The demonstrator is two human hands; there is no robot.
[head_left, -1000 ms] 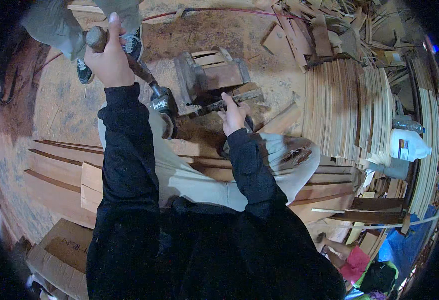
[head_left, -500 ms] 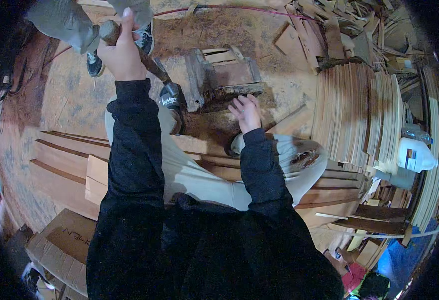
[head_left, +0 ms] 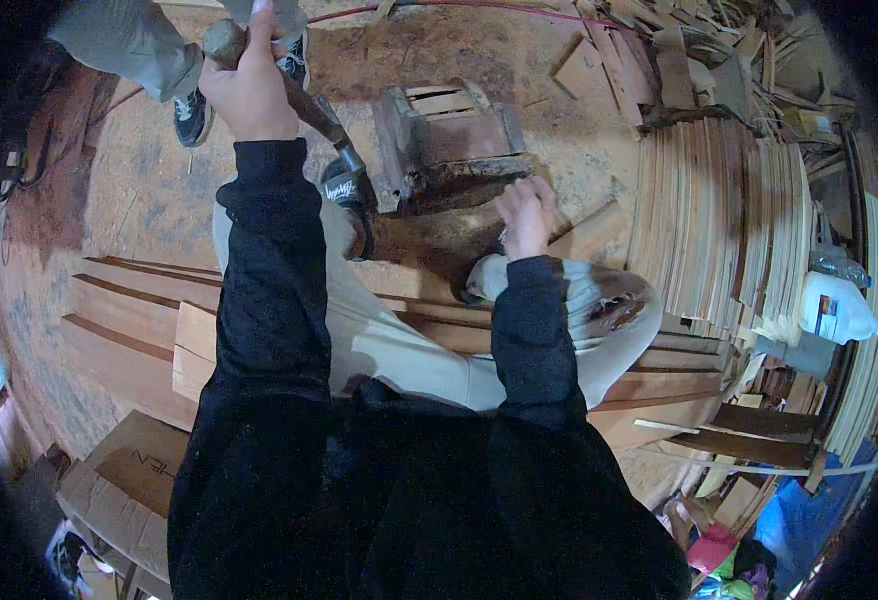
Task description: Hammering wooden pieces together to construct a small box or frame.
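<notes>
My left hand [head_left: 254, 95], raised at the upper left, is closed round a wooden-handled tool [head_left: 311, 108]. The tool has a thick rounded end by my fingers and a dark metal part slanting down toward my sandalled foot [head_left: 344, 195]. My right hand [head_left: 527, 212] hovers above my right shin, with its fingers curled in; nothing shows in it. Just beyond it, on the floor, sits a worn low wooden block-like stand [head_left: 459, 140] with slats on top. Its near side lies in shadow.
Another person's trousered leg [head_left: 124, 45] and sneaker [head_left: 192, 118] are at the upper left. Stacked thin boards [head_left: 699, 220] stand on the right beside a white jug [head_left: 837, 308]. Planks [head_left: 129, 310] lie under my legs. Scrap wood [head_left: 739, 60] fills the far right; a cardboard box [head_left: 124, 465] is lower left.
My right hand has drawn slightly right, away from the wooden stand, and its spread fingers have curled in. My left hand has risen a little, still gripping the tool.
</notes>
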